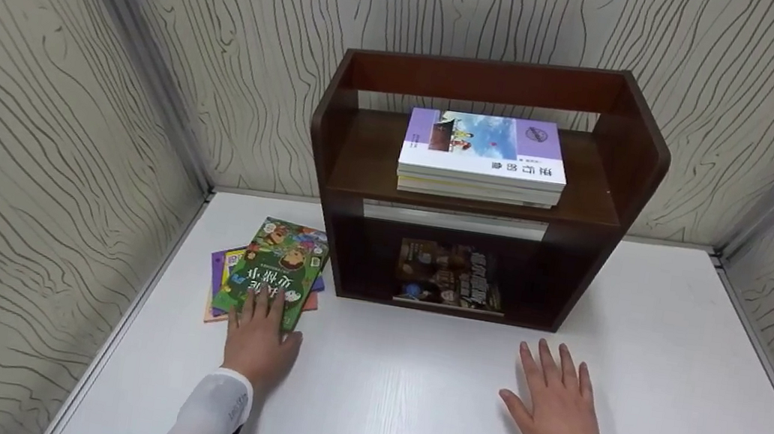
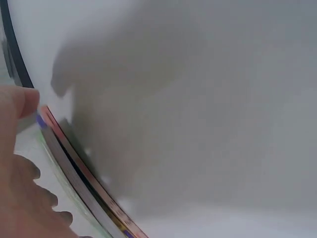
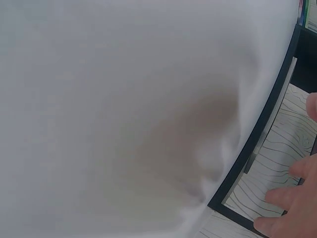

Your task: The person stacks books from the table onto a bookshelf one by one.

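Note:
My left hand (image 1: 261, 345) is over the near edge of a small pile of books, its fingers outstretched across the green cartoon-covered book (image 1: 285, 256) on top. Whether the fingertips touch that cover, I cannot tell. Beneath it, a purple book (image 1: 217, 276) and orange edges stick out. In the left wrist view, the left hand (image 2: 20, 183) appears beside the book edges (image 2: 91, 186). My right hand (image 1: 560, 415) is held with spread fingers over the white table in front of the bookshelf's right side, and grips nothing. The right wrist view shows its fingers (image 3: 287, 198) extended.
A dark brown two-tier bookshelf (image 1: 334, 240) stands at the table's back. Its upper shelf carries a stack of books topped by a purple-and-white cover (image 1: 484, 147). A brown-covered book (image 1: 451, 275) lies on the lower shelf. Patterned panels (image 1: 227, 58) enclose the white table (image 1: 399, 400).

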`<state>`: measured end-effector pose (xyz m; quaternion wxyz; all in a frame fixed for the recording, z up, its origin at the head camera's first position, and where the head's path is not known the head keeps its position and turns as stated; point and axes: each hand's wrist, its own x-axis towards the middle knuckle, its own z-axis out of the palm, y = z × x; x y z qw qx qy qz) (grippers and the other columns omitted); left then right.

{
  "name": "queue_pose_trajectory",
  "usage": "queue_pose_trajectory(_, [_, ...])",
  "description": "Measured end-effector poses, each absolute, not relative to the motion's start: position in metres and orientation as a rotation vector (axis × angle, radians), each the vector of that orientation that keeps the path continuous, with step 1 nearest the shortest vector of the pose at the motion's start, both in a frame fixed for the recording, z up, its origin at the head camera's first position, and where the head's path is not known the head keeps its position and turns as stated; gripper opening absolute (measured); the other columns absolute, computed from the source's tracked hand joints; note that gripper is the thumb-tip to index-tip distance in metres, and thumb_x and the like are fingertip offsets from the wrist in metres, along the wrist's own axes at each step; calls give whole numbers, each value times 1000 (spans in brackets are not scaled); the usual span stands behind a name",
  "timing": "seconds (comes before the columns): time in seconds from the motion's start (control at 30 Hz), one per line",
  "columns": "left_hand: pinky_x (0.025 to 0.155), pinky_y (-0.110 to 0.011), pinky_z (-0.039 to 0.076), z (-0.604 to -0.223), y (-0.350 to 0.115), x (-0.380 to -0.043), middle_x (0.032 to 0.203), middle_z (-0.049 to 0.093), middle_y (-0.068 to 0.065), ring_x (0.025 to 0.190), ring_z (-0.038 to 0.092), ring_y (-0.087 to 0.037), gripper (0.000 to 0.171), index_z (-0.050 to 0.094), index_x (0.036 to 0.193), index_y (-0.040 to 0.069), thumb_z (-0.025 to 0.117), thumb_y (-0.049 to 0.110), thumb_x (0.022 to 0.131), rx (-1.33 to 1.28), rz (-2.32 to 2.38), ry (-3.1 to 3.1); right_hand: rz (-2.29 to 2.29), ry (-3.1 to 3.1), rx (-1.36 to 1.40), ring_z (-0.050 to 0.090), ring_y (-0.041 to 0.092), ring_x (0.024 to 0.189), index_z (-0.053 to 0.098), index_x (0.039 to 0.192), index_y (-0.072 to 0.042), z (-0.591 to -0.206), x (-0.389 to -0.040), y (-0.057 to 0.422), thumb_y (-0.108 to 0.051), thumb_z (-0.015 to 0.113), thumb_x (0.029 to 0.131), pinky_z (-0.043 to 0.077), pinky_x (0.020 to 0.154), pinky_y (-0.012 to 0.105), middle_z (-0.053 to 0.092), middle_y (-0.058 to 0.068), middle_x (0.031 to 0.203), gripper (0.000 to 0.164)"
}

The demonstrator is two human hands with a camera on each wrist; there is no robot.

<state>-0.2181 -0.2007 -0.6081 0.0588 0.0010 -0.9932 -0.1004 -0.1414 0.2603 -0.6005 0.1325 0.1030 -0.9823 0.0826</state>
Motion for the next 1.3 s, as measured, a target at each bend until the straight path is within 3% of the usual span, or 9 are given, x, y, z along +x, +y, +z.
queue_pose_trajectory(0.2, [102, -61, -1, -612, -210, -220, 149, 15, -15, 135, 8, -37, 81, 24, 145, 15, 48, 61, 83, 85, -269, -3069, 264, -2842, 324, 13, 38, 133, 31, 143, -17, -604, -140, 258, -61, 45, 85, 7, 104, 57, 27, 15, 145, 74])
queue_pose_trajectory(0.4, [103, -60, -3, -606, -204, -218, 148, 18, -17, 134, 11, -39, 82, 26, 144, 13, 48, 61, 82, 81, -221, -3083, 274, -2849, 313, 13, 38, 133, 34, 141, -15, -604, -140, 259, -60, 46, 85, 7, 104, 57, 28, 15, 144, 73])
queue_pose_trajectory(0.77, [103, -60, 3, -605, -181, -197, 142, 25, -26, 129, 19, -46, 94, 31, 141, 6, 41, 73, 77, 69, -31, -3124, 278, -2868, 301, 12, 38, 133, 34, 141, -14, -604, -139, 260, -60, 45, 85, 6, 104, 57, 27, 16, 145, 73])
queue_pose_trajectory(0.87, [101, -62, 8, -600, -172, -188, 135, 35, -27, 124, 28, -46, 87, 36, 139, 5, 39, 70, 81, 48, 46, -3148, 282, -2870, 305, 12, 38, 133, 34, 141, -14, -604, -139, 260, -60, 44, 86, 5, 104, 57, 27, 16, 145, 73])
queue_pose_trajectory(1.0, [99, -66, 10, -591, -175, -189, 125, 48, -19, 117, 39, -43, 62, 49, 132, 13, 42, 56, 88, -95, 176, -3121, 272, -2857, 325, 12, 38, 133, 34, 141, -15, -604, -139, 258, -60, 44, 86, 6, 104, 57, 27, 16, 144, 72])
queue_pose_trajectory(1.1, [100, -64, 10, -590, -192, -198, 136, 40, -16, 126, 30, -40, 55, 46, 135, 16, 41, 50, 91, -152, 109, -3088, 268, -2842, 345, 12, 38, 133, 35, 141, -15, -604, -139, 254, -59, 45, 86, 8, 104, 57, 28, 16, 144, 72])
queue_pose_trajectory(1.2, [104, -58, 9, -597, -205, -200, 148, 22, -13, 133, 15, -37, 62, 33, 142, 12, 38, 50, 93, -111, -46, -3098, 267, -2841, 358, 12, 38, 133, 35, 141, -15, -605, -137, 250, -60, 46, 85, 9, 104, 56, 28, 15, 145, 72])
queue_pose_trajectory(1.3, [106, -55, 9, -604, -206, -192, 149, 17, -12, 135, 11, -35, 66, 29, 143, 8, 37, 51, 93, -80, -139, -3141, 260, -2852, 374, 11, 37, 134, 34, 142, -15, -606, -135, 248, -60, 45, 85, 9, 104, 56, 27, 14, 145, 72])
